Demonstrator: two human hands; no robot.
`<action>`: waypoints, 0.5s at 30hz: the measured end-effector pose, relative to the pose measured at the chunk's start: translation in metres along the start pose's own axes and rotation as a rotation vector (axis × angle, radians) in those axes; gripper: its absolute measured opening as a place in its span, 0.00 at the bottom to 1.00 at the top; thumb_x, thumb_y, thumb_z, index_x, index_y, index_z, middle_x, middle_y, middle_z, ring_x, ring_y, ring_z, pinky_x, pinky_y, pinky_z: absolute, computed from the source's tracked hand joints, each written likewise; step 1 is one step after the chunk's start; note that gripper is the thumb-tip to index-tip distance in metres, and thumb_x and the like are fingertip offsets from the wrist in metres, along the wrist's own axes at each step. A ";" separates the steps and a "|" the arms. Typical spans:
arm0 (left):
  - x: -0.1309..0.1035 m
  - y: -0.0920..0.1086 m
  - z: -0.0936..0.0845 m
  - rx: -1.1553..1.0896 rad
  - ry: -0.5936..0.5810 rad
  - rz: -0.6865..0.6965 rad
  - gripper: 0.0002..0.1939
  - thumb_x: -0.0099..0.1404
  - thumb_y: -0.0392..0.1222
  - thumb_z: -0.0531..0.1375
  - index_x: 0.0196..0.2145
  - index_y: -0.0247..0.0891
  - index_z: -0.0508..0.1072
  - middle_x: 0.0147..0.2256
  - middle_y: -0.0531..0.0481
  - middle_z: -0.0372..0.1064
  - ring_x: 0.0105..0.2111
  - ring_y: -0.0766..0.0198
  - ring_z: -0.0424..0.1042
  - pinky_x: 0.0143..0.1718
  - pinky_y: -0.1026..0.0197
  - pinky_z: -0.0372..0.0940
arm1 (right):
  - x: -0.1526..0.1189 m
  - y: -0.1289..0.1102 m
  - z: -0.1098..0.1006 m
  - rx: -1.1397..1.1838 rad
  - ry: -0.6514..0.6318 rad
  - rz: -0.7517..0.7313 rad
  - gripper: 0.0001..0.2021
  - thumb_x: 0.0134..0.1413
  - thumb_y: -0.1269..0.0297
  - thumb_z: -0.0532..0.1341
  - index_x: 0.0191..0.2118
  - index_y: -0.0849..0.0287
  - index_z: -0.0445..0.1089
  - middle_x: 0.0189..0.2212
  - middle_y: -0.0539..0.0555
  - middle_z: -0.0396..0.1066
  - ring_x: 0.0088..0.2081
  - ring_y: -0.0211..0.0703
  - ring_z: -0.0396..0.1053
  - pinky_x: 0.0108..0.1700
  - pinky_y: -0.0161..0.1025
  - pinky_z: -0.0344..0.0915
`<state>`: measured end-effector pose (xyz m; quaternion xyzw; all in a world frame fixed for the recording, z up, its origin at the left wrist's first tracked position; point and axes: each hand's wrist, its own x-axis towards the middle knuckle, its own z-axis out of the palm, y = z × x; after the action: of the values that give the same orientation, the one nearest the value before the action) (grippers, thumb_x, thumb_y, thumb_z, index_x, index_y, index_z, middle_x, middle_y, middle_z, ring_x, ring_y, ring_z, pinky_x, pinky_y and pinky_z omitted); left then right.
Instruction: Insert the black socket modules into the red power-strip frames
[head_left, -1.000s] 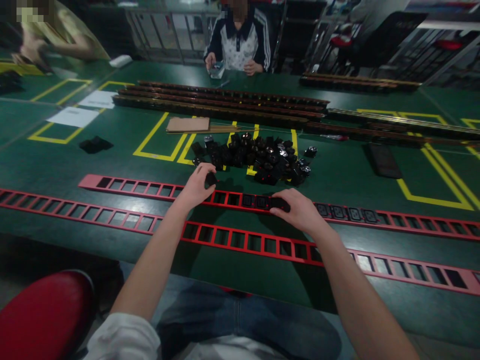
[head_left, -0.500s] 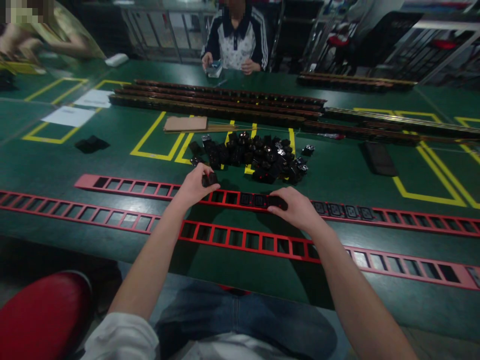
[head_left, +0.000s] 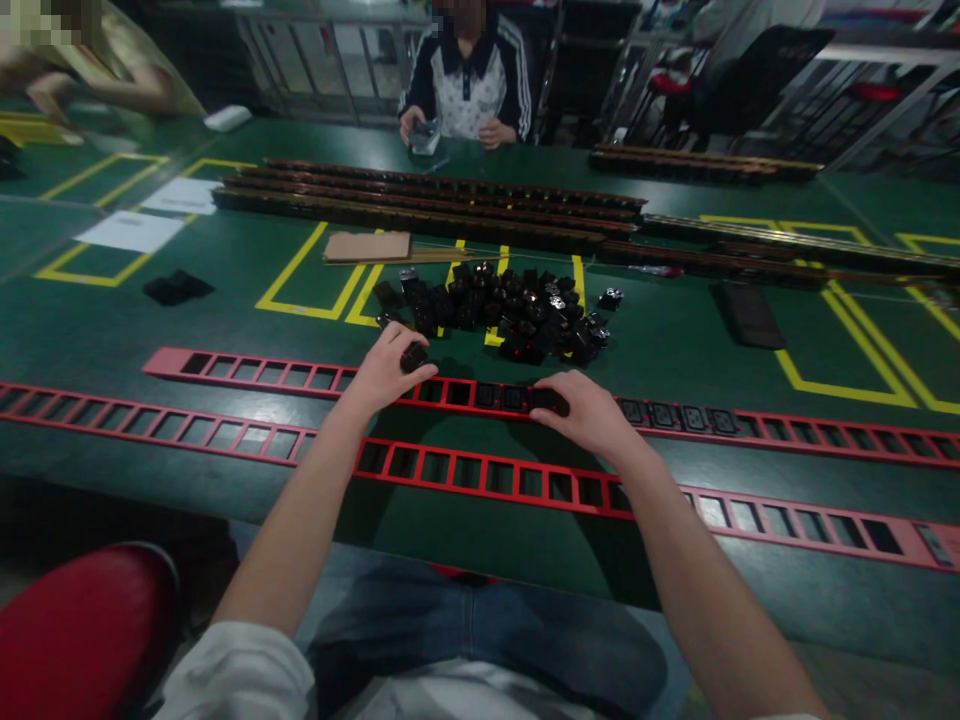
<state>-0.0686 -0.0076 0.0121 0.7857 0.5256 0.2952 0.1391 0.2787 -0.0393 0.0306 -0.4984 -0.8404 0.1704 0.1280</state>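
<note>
My left hand [head_left: 388, 366] is closed around a small black socket module [head_left: 413, 356], just above the far red slotted strip [head_left: 341, 380]. My right hand [head_left: 579, 402] grips another black socket module [head_left: 550, 401] at that same strip; my fingers partly cover it, so how deep it sits cannot be told. Fitted black socket modules [head_left: 513, 399] fill openings to its left, and several more [head_left: 663, 415] sit to the right of my hand. A heap of loose black modules [head_left: 469, 300] lies just beyond the strip.
Nearer me runs a second red slotted strip [head_left: 491, 477]. Long dark rails [head_left: 442, 205] lie across the table behind the heap, with cardboard [head_left: 367, 247] in front. A dark flat case [head_left: 748, 315] is at right. A person [head_left: 469, 85] sits opposite; a red stool [head_left: 86, 635] stands at lower left.
The whole view has shifted slightly. My left hand has turned its module a little; my right hand stays on its module at the strip.
</note>
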 end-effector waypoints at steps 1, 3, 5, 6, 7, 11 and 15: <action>0.000 -0.001 0.001 0.002 0.001 -0.005 0.14 0.64 0.44 0.66 0.45 0.39 0.70 0.45 0.47 0.65 0.48 0.55 0.69 0.51 0.53 0.66 | 0.000 0.000 0.000 0.000 0.000 -0.001 0.15 0.60 0.57 0.66 0.50 0.56 0.73 0.46 0.58 0.76 0.49 0.55 0.72 0.48 0.52 0.71; 0.001 -0.004 0.003 0.002 0.006 -0.015 0.15 0.62 0.43 0.68 0.43 0.39 0.68 0.45 0.47 0.65 0.47 0.55 0.69 0.50 0.54 0.66 | 0.000 0.001 0.001 0.001 -0.002 -0.005 0.15 0.60 0.57 0.66 0.50 0.57 0.73 0.47 0.58 0.76 0.49 0.55 0.72 0.49 0.52 0.70; 0.002 -0.008 0.006 -0.010 0.013 -0.016 0.17 0.61 0.42 0.69 0.42 0.39 0.66 0.44 0.47 0.64 0.46 0.55 0.68 0.49 0.54 0.66 | 0.000 0.002 0.002 0.002 0.002 -0.004 0.15 0.60 0.58 0.66 0.50 0.57 0.73 0.47 0.58 0.76 0.49 0.55 0.72 0.49 0.51 0.70; 0.003 -0.009 0.007 -0.022 0.020 -0.016 0.18 0.60 0.42 0.69 0.43 0.39 0.66 0.44 0.47 0.64 0.46 0.55 0.68 0.49 0.54 0.66 | 0.000 0.002 0.002 0.001 0.005 -0.004 0.15 0.60 0.58 0.66 0.50 0.57 0.73 0.47 0.58 0.76 0.49 0.55 0.72 0.49 0.51 0.70; 0.003 -0.011 0.009 -0.036 0.028 -0.017 0.19 0.60 0.42 0.69 0.44 0.38 0.65 0.44 0.47 0.64 0.46 0.55 0.68 0.50 0.54 0.66 | 0.000 0.003 0.003 0.000 0.007 -0.004 0.15 0.60 0.58 0.66 0.50 0.57 0.73 0.47 0.57 0.76 0.49 0.55 0.72 0.49 0.51 0.70; 0.001 -0.013 0.012 -0.099 -0.003 -0.035 0.19 0.65 0.42 0.63 0.50 0.38 0.61 0.48 0.44 0.62 0.49 0.55 0.67 0.52 0.52 0.64 | 0.001 0.003 0.003 0.001 0.005 -0.003 0.15 0.60 0.58 0.67 0.50 0.56 0.73 0.46 0.57 0.76 0.49 0.55 0.72 0.49 0.51 0.70; -0.001 -0.009 0.011 -0.131 -0.116 -0.040 0.17 0.70 0.45 0.54 0.53 0.37 0.58 0.48 0.43 0.60 0.48 0.56 0.66 0.52 0.52 0.64 | 0.000 0.002 0.002 -0.002 -0.001 0.002 0.16 0.59 0.58 0.67 0.50 0.58 0.73 0.47 0.58 0.76 0.50 0.55 0.72 0.49 0.51 0.70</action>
<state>-0.0687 -0.0037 -0.0010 0.7799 0.5120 0.2802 0.2261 0.2790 -0.0385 0.0279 -0.4992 -0.8402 0.1698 0.1267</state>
